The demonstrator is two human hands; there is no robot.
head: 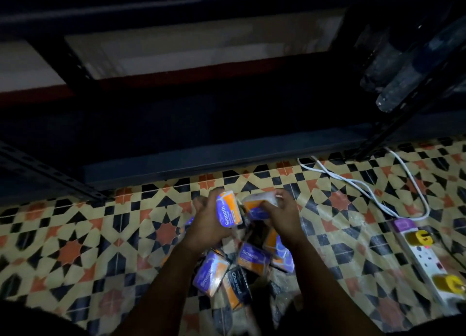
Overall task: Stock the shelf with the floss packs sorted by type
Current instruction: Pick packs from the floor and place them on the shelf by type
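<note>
Left hand (pixel 210 224) is gripping a purple-and-orange Smooth pack (pixel 228 208), and the right hand (pixel 283 213) is curled round a second pack (pixel 259 204) of what looks like the same kind, both held just above the pile of floss packs (pixel 242 262) on the tiled floor (pixel 75 234). That pile is a mix, with at least one dark Charcoal pack (pixel 238 284) in among the Smooth ones. Beyond the pile, the dark shelf (pixel 191 143) shows no packs that I can make out, though it's really dim. So I'd say sorting has barely started and pretty much all the stocking is left.
</note>
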